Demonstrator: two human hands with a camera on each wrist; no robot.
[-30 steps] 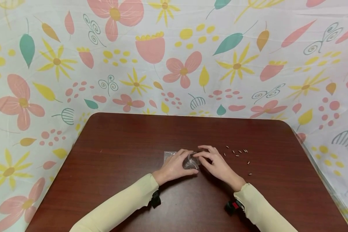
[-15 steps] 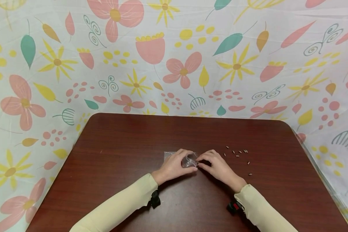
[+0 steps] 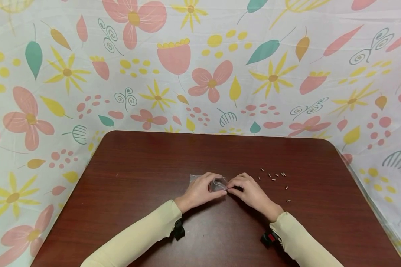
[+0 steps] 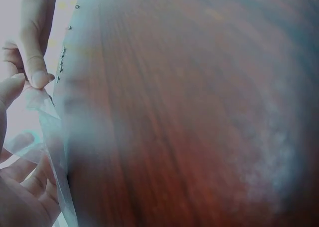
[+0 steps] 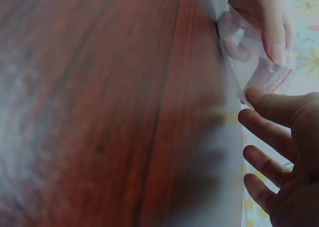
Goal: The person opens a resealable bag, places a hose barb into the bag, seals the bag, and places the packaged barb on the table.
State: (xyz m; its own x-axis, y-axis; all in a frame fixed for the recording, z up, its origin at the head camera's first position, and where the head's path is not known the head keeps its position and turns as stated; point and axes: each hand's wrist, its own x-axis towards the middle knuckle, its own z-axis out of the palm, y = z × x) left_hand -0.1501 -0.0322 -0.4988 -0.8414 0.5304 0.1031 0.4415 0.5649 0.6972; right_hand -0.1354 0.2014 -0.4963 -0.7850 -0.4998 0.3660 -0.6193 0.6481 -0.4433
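A clear plastic zip bag lies between the two hands near the middle of the table, its mouth facing right. My left hand holds it, the thumb on the near side and the fingers round the far side. At the mouth's near corner, my right hand pinches the bag's lip between thumb and index finger. A small dark nub shows beside the right thumb in the left wrist view; I cannot tell what it is. In the right wrist view a red line runs along the lip, and the other right fingers are spread.
Several small metal pieces lie scattered on the dark wooden table to the right of the right hand. A white cloth with a flower print hangs behind the table's far edge.
My right hand's fingers were spread over the bag's mouth; they have drawn together and come down to its near corner. The left hand has stayed nearly in place. The scattered pieces have not moved.
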